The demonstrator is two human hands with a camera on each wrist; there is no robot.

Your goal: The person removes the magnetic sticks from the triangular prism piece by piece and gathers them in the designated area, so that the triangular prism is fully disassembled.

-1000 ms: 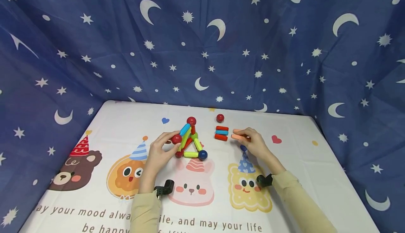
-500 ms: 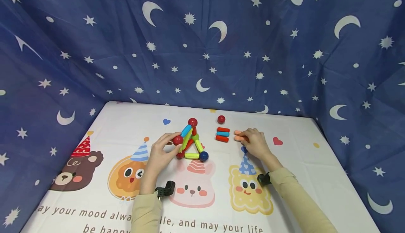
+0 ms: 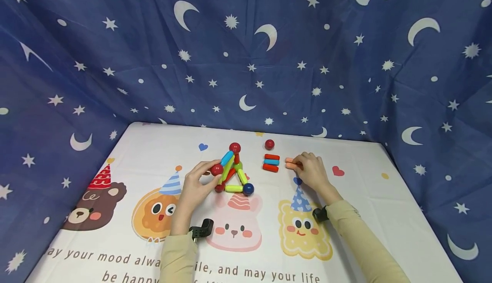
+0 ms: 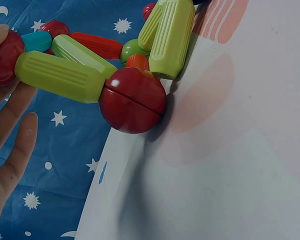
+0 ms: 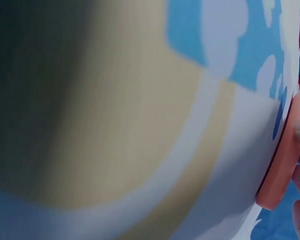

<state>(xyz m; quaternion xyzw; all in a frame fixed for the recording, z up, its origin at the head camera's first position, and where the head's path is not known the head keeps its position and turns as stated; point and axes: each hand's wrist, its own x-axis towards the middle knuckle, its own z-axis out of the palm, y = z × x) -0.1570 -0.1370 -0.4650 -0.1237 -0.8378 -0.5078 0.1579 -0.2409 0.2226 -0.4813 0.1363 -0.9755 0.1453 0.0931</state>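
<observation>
My left hand pinches a red ball at the left corner of a frame built from magnetic sticks and balls. From that ball a light-blue stick runs to another red ball, and a lime stick slopes down to a lower red ball. A dark blue ball and a green ball make up further corners. My right hand grips two orange magnetic sticks lying side by side; its fingers hide their right ends. One orange stick shows up close in the right wrist view.
Left of the orange sticks lie two red sticks with a blue stick between them. A loose red ball is behind these. Cartoon prints cover the white tablecloth, and a starry blue curtain hangs behind.
The two orange sticks have come closer together under my right hand, which shifted slightly. My left hand keeps its hold on the red ball, and the frame stays as it was.
</observation>
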